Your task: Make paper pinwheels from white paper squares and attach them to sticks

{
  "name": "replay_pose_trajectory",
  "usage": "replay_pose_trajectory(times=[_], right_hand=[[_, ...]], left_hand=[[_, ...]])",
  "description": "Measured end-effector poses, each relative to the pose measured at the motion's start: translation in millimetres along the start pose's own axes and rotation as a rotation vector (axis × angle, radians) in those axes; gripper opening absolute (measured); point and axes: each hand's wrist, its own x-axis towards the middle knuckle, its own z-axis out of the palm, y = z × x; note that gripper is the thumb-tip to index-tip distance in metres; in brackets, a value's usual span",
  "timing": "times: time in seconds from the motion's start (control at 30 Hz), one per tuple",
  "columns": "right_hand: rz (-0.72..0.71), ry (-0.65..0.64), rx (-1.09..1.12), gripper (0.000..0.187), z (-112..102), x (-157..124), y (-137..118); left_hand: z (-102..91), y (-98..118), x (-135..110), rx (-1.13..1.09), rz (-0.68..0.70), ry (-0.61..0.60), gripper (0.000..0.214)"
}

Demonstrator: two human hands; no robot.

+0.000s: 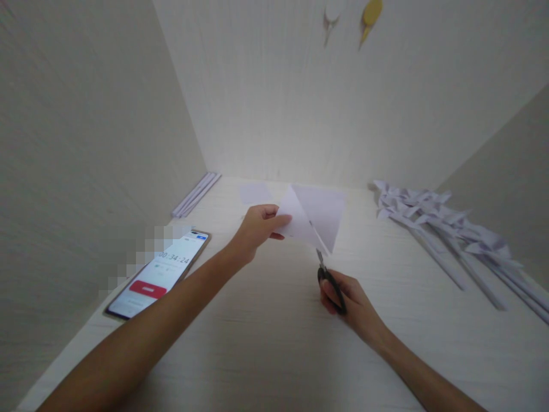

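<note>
My left hand (263, 229) pinches the left edge of a white sheet of paper (322, 212) between thumb and fingers, holding it up above the table. A slit runs into the paper from its lower right corner, and a diagonal line continues from it toward the top edge. In my right hand (347, 297) is a pair of scissors (331, 289) with black handles, my fingers wrapped round the loops. The scissor blades point up at the paper's lower corner, close to the slit. Whether they touch the paper I cannot tell.
A phone (160, 274) showing a timer lies at the left. Behind it are several rolled paper sticks (197, 194). A pale paper square (254, 193) lies near the back wall. Several paper pinwheels on sticks (446, 229) lie along the right. Two hooks (371, 14) hang on the wall.
</note>
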Motion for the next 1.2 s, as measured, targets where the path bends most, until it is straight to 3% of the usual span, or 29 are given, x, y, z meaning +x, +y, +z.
replay_pose_trajectory(times=[0.17, 0.3, 0.4, 0.5, 0.67, 0.83, 1.2], right_hand=[[-0.029, 0.006, 0.096, 0.036, 0, 0, 3], [0.0, -0.004, 0.135, 0.037, 0, -1, 3], [0.048, -0.009, 0.169, 0.036, 0, -1, 1], [0.097, 0.0, 0.204, 0.036, -1, 0, 1], [0.038, -0.046, 0.123, 0.033, 1, -2, 0], [-0.03, -0.091, -0.001, 0.031, 4, -3, -4], [-0.015, -0.084, -0.102, 0.031, 5, -3, -7]], left_hand=[[6.5, -1, -6, -0.108, -0.065, -0.178, 0.019], [10.7, -3, -10, -0.158, -0.058, -0.229, 0.03], [13.5, -2, -11, -0.112, -0.034, -0.167, 0.034], [14.3, -1, -9, -0.071, 0.019, 0.008, 0.031], [13.2, -2, -5, -0.101, 0.107, 0.192, 0.034], [16.8, -3, -7, -0.148, 0.106, 0.199, 0.037], [21.4, -3, -8, -0.205, 0.064, 0.177, 0.033]])
